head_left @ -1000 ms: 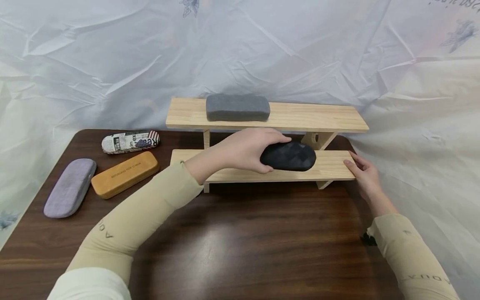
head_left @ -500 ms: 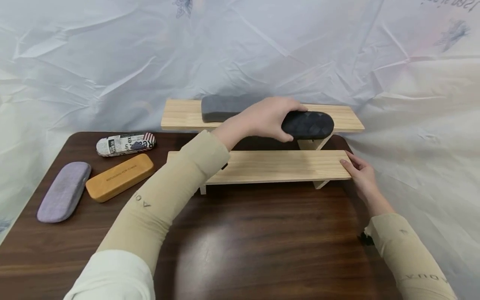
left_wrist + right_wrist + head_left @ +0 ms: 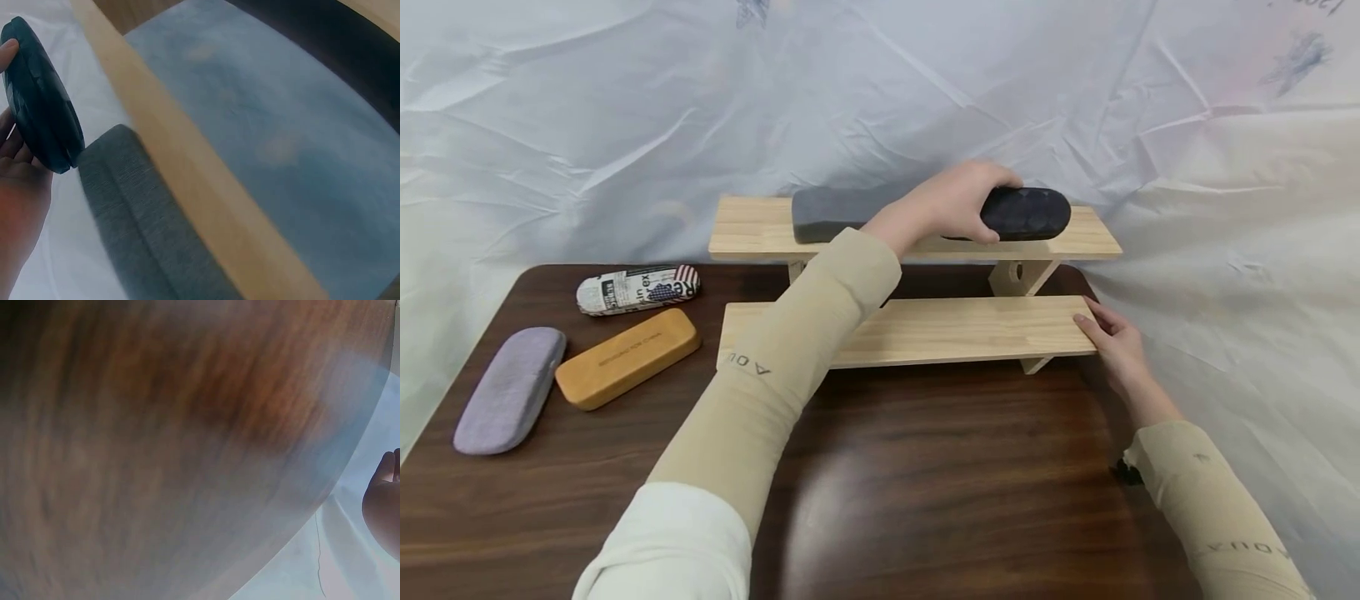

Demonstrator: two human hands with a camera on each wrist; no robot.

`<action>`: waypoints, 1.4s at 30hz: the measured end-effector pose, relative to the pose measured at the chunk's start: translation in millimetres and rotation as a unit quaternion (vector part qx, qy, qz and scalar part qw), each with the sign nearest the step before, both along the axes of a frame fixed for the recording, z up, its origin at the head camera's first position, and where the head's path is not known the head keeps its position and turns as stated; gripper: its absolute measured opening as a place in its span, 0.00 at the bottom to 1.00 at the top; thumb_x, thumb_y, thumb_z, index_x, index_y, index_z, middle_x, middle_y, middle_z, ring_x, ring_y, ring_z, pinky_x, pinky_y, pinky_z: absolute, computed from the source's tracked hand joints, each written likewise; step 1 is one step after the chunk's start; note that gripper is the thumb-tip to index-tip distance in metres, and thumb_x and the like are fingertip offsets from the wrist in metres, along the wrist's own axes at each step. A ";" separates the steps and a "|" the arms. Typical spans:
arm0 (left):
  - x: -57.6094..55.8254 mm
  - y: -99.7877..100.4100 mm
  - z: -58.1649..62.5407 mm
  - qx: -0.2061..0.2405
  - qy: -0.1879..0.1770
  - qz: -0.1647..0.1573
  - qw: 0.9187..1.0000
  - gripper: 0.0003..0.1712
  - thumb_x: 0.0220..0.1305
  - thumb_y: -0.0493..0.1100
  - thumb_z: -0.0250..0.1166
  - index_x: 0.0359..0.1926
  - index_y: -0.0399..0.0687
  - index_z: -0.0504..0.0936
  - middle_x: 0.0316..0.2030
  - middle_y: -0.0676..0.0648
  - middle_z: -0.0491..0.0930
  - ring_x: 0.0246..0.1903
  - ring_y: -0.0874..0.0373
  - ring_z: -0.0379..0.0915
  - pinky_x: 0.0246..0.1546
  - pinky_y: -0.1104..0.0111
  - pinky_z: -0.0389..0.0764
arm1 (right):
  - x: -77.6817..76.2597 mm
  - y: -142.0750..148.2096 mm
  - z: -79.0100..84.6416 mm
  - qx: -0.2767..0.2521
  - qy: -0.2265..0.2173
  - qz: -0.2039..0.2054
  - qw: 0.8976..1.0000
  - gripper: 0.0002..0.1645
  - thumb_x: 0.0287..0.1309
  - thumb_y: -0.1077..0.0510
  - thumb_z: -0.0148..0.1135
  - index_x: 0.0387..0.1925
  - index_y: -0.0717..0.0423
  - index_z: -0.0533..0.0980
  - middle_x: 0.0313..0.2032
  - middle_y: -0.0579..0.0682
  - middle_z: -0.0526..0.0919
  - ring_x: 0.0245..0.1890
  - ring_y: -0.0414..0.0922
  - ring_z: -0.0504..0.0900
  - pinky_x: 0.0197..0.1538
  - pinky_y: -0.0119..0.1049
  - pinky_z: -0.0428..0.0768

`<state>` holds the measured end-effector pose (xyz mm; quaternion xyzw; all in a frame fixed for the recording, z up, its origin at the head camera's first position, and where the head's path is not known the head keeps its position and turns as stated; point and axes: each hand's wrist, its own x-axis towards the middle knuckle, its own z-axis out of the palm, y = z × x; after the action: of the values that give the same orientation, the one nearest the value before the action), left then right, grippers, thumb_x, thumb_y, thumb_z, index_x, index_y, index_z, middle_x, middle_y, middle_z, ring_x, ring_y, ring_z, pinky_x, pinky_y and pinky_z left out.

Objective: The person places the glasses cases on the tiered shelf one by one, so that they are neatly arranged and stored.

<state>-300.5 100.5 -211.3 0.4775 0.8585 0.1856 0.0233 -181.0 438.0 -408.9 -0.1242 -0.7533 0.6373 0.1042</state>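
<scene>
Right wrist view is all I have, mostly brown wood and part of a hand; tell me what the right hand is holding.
Observer: The right hand grips the right end of the lower shelf.
Operator: Report on the left hand.
Observer: It holds the black case.
Operator: Place that case for me.
Observer: It's at the upper shelf, right of the grey case; whether it touches the shelf, I can't tell.
</scene>
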 end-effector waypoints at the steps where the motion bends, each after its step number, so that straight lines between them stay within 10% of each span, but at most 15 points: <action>1: -1.4 0.6 -1.2 -0.001 0.001 0.000 1.000 0.41 0.68 0.47 0.71 0.79 0.44 0.68 0.76 0.47 0.71 0.74 0.56 0.66 0.75 0.69 0.67 | 0.4 -0.4 0.0 0.000 0.001 0.000 1.000 0.41 0.71 0.56 0.70 0.78 0.63 0.65 0.39 0.27 0.85 0.35 0.25 0.81 0.39 0.15 0.80; 42: -20.2 -16.4 -14.8 0.008 -0.054 0.024 0.998 0.42 0.70 0.48 0.73 0.78 0.39 0.68 0.77 0.43 0.70 0.78 0.51 0.65 0.79 0.66 0.65 | 1.4 -9.1 0.7 0.038 -0.012 -0.003 0.999 0.41 0.72 0.54 0.67 0.79 0.62 0.64 0.41 0.26 0.82 0.39 0.26 0.80 0.41 0.15 0.79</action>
<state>-320.7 84.0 -226.1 0.4464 0.8657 0.2180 0.0615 -179.6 428.8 -408.3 -0.1296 -0.7776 0.6068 0.1016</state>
